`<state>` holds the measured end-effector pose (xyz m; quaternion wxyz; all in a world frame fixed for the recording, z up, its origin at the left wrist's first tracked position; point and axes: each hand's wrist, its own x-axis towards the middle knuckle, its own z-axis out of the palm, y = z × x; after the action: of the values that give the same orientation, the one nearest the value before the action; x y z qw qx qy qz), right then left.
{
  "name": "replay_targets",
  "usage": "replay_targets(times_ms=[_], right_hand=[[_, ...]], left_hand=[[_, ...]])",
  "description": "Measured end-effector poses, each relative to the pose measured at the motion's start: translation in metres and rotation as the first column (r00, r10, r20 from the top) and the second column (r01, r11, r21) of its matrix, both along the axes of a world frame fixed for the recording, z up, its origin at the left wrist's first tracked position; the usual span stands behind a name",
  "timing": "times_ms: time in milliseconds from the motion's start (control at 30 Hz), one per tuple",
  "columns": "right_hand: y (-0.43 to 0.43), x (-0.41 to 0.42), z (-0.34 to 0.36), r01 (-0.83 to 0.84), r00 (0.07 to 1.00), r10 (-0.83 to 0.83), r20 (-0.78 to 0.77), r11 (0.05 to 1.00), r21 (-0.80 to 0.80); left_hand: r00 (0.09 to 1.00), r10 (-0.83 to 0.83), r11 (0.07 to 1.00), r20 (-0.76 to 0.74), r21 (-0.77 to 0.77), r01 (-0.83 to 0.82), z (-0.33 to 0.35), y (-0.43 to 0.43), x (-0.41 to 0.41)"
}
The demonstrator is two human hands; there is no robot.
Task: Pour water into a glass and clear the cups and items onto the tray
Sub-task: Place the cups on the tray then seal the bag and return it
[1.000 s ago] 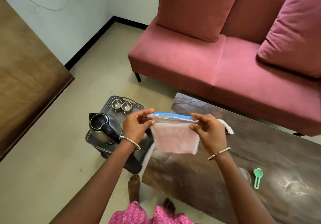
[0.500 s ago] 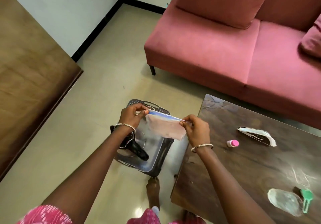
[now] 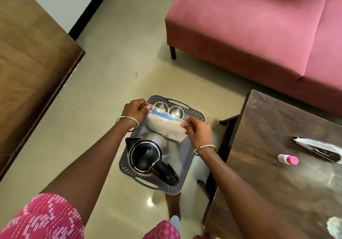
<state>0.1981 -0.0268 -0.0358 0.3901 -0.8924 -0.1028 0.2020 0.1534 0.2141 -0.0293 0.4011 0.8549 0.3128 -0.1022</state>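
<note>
A grey perforated tray [image 3: 187,172] sits low beside the dark wooden table [image 3: 277,146]. On the tray stand a steel kettle [image 3: 148,155] with a black handle and two small steel cups [image 3: 168,110] at the far end. I hold a clear zip bag [image 3: 164,126] with a blue seal over the tray. My left hand [image 3: 136,110] pinches its left top corner and my right hand [image 3: 199,131] pinches its right top corner. The bag's lower edge hangs just above the tray floor, between the cups and the kettle.
On the table lie a small white bottle with a pink cap [image 3: 287,159], a torn white-and-black wrapper [image 3: 318,149] and a crumpled clear item [image 3: 335,227] at the bottom right. A pink sofa [image 3: 259,25] stands beyond. A brown wooden surface [image 3: 27,62] fills the left.
Both hands have carried the zip bag from above the table's corner leftward and down over the tray. The view has tilted down toward the tray.
</note>
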Motion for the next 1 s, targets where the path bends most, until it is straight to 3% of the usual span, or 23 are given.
replay_targets(times_ms=[333,433,533,767,1000], right_hand=[[0.02,0.036,-0.025,0.176,0.982,-0.171,-0.081,0.983,0.05],[0.029,0.038,-0.03,0.159,0.983,-0.155,-0.095,0.986,0.039],[0.033,0.037,-0.035,0.145,0.986,-0.143,-0.086,0.989,0.023],[0.028,0.042,-0.032,0.049,0.993,-0.058,-0.098,0.995,-0.089],[0.026,0.04,-0.024,-0.008,0.997,0.001,-0.074,0.996,-0.094]], left_hand=[[1.0,0.002,0.995,-0.01,-0.097,-0.003,-0.029,0.01,0.023],[1.0,-0.011,0.998,0.001,0.058,0.011,-0.034,0.013,0.023],[1.0,0.01,0.993,0.001,0.114,-0.01,-0.034,0.016,0.026],[0.999,0.032,0.994,-0.024,0.103,-0.029,-0.024,0.011,0.026],[0.991,0.134,0.987,0.019,0.084,-0.135,-0.012,0.008,0.019]])
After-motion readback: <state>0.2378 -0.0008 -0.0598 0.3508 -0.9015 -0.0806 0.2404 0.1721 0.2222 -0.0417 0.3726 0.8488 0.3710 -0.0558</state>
